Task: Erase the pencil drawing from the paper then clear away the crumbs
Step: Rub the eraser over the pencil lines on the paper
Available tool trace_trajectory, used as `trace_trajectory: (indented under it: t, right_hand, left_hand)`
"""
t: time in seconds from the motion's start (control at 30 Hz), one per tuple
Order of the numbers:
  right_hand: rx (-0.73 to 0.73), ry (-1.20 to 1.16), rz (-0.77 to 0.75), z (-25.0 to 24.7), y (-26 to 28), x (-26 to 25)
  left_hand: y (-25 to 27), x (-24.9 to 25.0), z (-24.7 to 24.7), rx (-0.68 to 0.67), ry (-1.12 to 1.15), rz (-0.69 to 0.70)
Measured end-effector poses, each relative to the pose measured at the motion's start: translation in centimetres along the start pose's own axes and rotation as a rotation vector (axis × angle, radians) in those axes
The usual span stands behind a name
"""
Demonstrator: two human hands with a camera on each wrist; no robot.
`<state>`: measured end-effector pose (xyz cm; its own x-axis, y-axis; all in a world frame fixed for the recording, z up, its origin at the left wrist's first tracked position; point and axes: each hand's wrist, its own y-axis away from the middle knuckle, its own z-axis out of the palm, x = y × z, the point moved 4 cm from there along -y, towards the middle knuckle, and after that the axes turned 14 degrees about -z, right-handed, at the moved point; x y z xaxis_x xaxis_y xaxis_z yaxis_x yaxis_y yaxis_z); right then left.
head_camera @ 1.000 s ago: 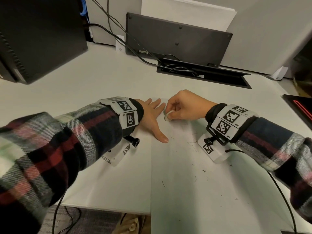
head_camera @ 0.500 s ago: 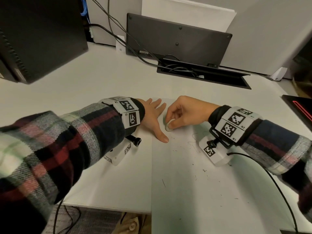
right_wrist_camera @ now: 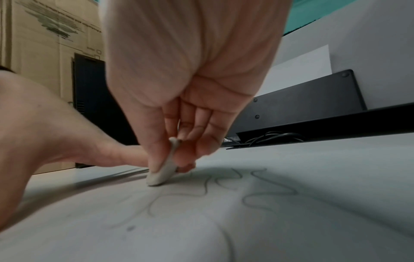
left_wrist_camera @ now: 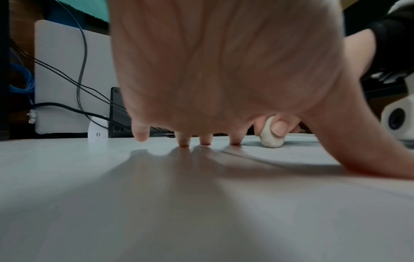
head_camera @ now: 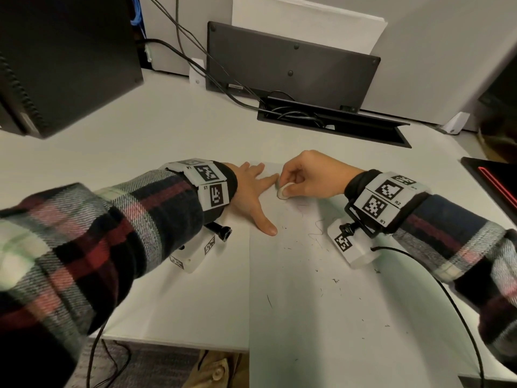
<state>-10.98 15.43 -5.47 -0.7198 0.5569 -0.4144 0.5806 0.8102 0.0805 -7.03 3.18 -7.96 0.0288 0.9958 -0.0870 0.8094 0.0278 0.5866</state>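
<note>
A white sheet of paper (head_camera: 321, 317) lies on the desk and hangs over its front edge. Faint pencil lines (right_wrist_camera: 264, 193) curl across its far part. My right hand (head_camera: 305, 177) pinches a small flat white eraser (head_camera: 283, 191) between thumb and fingers and presses its edge on the paper near the top left corner. The eraser (right_wrist_camera: 162, 172) touches the paper just left of the pencil lines. My left hand (head_camera: 253, 197) lies flat with fingers spread, its thumb and fingers pressing on the paper's left edge beside the eraser (left_wrist_camera: 271, 137). Dark eraser crumbs (head_camera: 333, 281) are scattered over the paper.
A black computer tower (head_camera: 64, 60) stands at the back left. A black panel (head_camera: 291, 65) and an open cable tray (head_camera: 330, 121) with cords run along the back. A dark device with a red line (head_camera: 495, 180) sits at the right edge. The desk's front edge (head_camera: 173, 341) is close.
My right hand has slid the eraser back up and left toward the left hand's fingertips after a short stroke toward me. The left hand has stayed put.
</note>
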Motion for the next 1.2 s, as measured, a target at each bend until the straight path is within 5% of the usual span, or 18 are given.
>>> trace_trajectory:
  t: [0.37, 0.9, 1.07, 1.2]
  right_hand:
    - [-0.110, -0.167, -0.002, 0.5, 0.9, -0.2]
    - [-0.046, 0.086, -0.010, -0.2, 0.0, 0.0]
    - [-0.185, -0.074, -0.032, 0.4, 1.2, -0.6]
    - [0.015, -0.022, -0.005, -1.1, 0.6, 0.8]
  left_hand:
    - [-0.5, 0.7, -0.3, 0.004, -0.001, -0.032]
    - [-0.1, 1.1, -0.5, 0.012, 0.001, 0.003]
    - [-0.5, 0.9, -0.5, 0.012, 0.025, -0.017]
    - [-0.3, 0.8, -0.5, 0.037, 0.015, -0.017]
